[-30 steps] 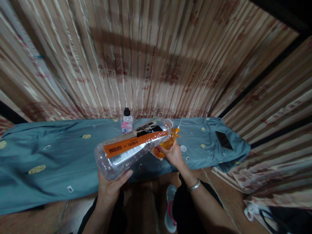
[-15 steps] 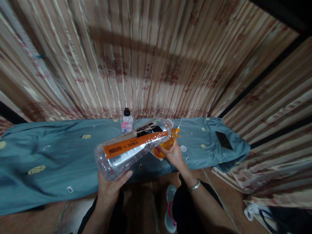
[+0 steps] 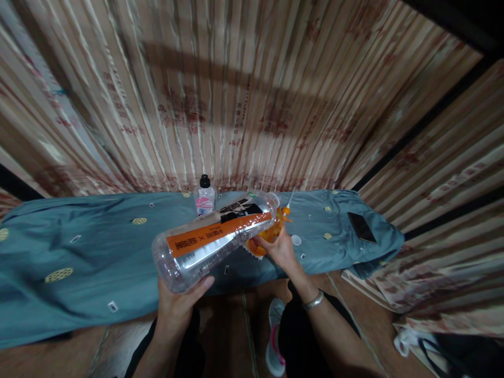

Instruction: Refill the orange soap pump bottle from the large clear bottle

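Observation:
A large clear plastic bottle with an orange and black label lies tilted across the middle, its neck toward the upper right. My left hand holds it from below near its base. In my right hand is an orange translucent container, close under the bottle's neck. Much of the container is hidden by the bottle and my fingers. Just beyond my right hand sits an orange pump top with a thin pale tube. Behind the big bottle stands a small clear bottle with a black cap.
A teal patterned cloth covers the long surface. A dark phone lies at its right end, and a small white disc rests right of my right hand. Patterned curtains hang behind. At the lower right is a black bag.

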### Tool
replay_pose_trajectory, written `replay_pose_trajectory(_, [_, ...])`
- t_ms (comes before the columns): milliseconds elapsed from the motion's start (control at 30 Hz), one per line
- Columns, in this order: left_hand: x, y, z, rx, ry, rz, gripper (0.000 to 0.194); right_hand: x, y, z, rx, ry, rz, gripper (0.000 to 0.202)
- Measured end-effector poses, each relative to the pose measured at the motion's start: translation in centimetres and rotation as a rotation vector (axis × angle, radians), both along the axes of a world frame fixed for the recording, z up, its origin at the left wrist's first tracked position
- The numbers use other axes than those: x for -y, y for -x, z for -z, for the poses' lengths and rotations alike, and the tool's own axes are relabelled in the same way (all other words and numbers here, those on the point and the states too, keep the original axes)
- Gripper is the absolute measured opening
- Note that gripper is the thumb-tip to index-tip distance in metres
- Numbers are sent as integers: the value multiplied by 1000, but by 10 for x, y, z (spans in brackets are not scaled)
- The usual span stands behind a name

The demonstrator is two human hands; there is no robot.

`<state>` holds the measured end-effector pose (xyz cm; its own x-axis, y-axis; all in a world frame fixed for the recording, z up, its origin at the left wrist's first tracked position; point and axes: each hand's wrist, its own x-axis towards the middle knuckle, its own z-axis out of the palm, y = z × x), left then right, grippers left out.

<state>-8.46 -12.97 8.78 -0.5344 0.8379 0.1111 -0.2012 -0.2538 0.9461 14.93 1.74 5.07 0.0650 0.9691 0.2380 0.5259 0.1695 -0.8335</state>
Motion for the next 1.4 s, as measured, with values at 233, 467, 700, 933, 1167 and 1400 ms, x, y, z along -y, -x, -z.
replay_pose_trajectory(233, [4, -9, -6, 80, 35, -37, 69, 0, 0, -2, 23, 10, 7, 70])
replay_pose_trajectory(467, [3, -6, -2, 41, 45, -70, 75, 1, 1, -2, -11, 19, -6, 70])
replay_pose_trajectory(700, [4, -6, -7, 11, 8, -39, 67, 1, 1, -3, -10, 31, -13, 69])
replay_pose_trajectory(933, [6, -2, -2, 14, 58, -28, 69, 2, 3, -4, 3, 10, -16, 70])
replay_pose_trajectory(1167, [7, 1, 5, 17, 74, -29, 64, 3, 4, -6, -6, 13, -24, 58])
replay_pose_trajectory(1400, [8, 3, 15, 42, 79, -75, 71, 3, 4, -1, -2, 12, -30, 55])
